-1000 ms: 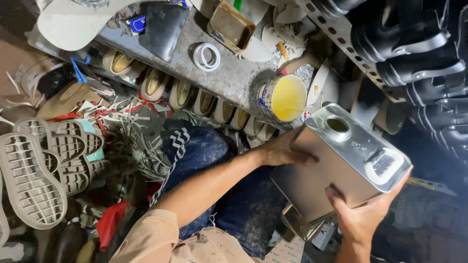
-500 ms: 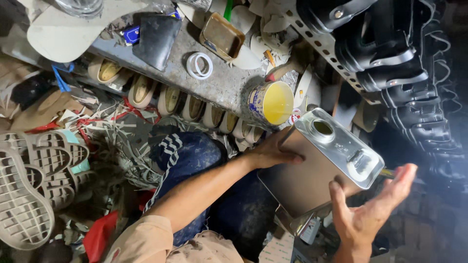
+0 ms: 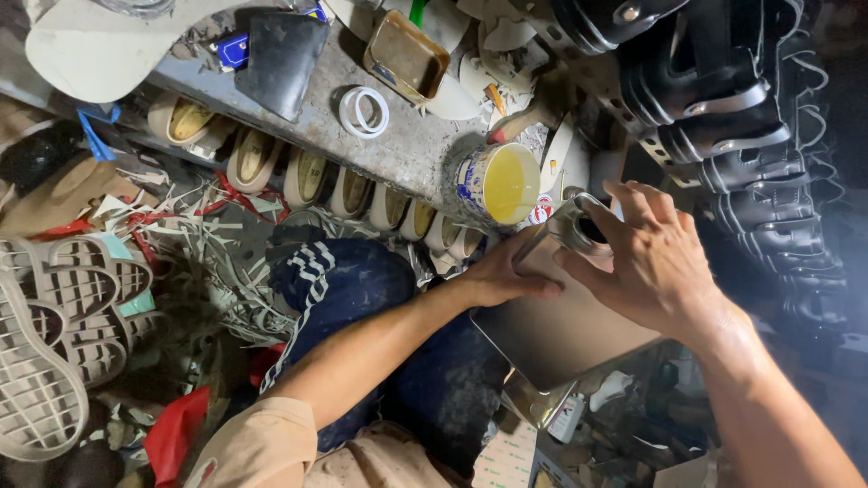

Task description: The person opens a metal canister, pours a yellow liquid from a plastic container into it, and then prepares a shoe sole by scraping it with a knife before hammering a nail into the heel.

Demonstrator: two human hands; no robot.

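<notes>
A large rectangular metal can (image 3: 565, 334) is tilted up between my hands, with its round spout toward a small tin of yellow glue (image 3: 499, 183) on the grey workbench (image 3: 411, 154). My left hand (image 3: 502, 276) grips the can's left side. My right hand (image 3: 653, 262) lies over the top end of the can, its fingers spread across the spout, which they mostly hide.
On the bench lie a roll of white tape (image 3: 363, 112), a rusty shallow tin (image 3: 406, 57) and a black leather piece (image 3: 285, 60). Shoe uppers (image 3: 312, 179) line the bench edge. Rubber soles (image 3: 50, 343) and scraps lie at left. Black sandals (image 3: 714, 99) hang at right.
My right hand came off the can's lower corner and moved up over its spout. The can has tipped upward, closer to the glue tin. My left hand stays on its side.
</notes>
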